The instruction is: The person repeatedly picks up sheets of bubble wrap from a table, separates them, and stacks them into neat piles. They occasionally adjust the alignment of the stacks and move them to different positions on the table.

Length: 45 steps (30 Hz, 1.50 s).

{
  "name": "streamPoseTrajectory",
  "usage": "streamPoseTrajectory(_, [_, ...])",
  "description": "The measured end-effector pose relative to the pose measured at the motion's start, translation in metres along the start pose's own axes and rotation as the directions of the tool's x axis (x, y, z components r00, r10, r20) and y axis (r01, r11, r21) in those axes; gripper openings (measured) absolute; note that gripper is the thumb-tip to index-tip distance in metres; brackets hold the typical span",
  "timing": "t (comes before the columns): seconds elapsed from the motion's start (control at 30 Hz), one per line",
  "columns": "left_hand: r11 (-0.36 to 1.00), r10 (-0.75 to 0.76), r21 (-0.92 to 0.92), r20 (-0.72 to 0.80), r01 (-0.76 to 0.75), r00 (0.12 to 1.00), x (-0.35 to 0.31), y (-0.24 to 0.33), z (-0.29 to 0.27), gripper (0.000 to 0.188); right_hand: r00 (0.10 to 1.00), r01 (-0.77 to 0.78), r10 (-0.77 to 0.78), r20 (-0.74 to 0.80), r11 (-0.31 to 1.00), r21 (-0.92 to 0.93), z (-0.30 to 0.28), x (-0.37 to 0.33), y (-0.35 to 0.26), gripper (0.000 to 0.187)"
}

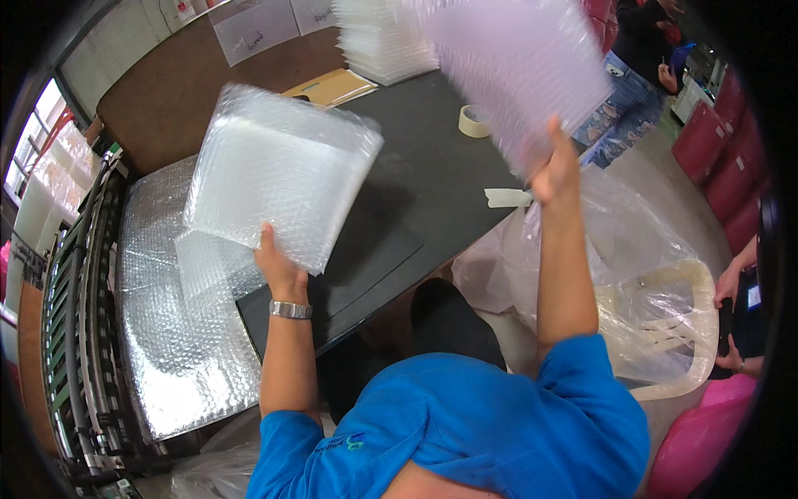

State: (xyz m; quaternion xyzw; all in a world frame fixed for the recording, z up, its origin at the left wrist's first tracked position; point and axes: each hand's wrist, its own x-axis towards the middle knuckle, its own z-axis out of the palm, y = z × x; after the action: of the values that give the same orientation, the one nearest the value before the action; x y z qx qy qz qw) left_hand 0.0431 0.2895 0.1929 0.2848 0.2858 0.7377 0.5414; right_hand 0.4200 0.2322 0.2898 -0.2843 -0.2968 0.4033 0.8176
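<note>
Clear bubble-wrap bundle (283, 166), squarish, layered, glossy, tilted over left part of bench (399, 183); left hand (281, 270) grips its near edge, thumb on top. Pinkish bubble-wrap bundle (524, 66), translucent, ridged-looking, motion-blurred, raised over bench's far right side; right hand (555, 170) clasps its near corner. Bench top dark, flat, matte. Behind: thick whitish stack (382, 41) of bubbled sheets, beige ring-shaped tape roll (474, 122), flat tan paper envelope (332, 86). At left, silvery bubble sheet (183, 349), broad, dimpled, shiny.
</note>
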Motion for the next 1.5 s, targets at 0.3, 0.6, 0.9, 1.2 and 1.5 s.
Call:
streamPoseTrajectory(0.3, [0.886,-0.370,-0.304,-0.005,0.351,0.929,-0.011,0.036,0.006,0.051,0.947,-0.321,0.269,-0.178,0.736,-0.596,-0.063,-0.075,0.116,0.060])
streamPoseTrajectory(0.6, [0.923,-0.324,-0.236,-0.055,0.303,0.944,-0.033,0.036,0.038,0.051,0.998,0.020,0.044,0.045,0.454,-0.891,-0.052,-0.052,0.103,0.078])
streamPoseTrajectory(0.9, [0.927,-0.171,0.373,0.310,0.046,0.935,-0.118,-0.051,0.054,0.052,0.936,-0.333,0.312,0.161,0.935,0.122,0.015,-0.116,0.102,0.064])
streamPoseTrajectory(1.2, [0.804,-0.176,0.543,0.607,-0.243,0.775,-0.104,-0.035,0.068,0.050,0.951,0.225,-0.202,-0.236,0.971,0.077,-0.109,-0.080,-0.073,0.041])
streamPoseTrajectory(1.5, [0.219,0.931,-0.611,0.365,-0.761,-0.025,-0.144,0.108,0.142,0.023,0.642,-0.008,0.008,-0.767,1.000,0.004,-0.296,-0.124,-0.028,0.057])
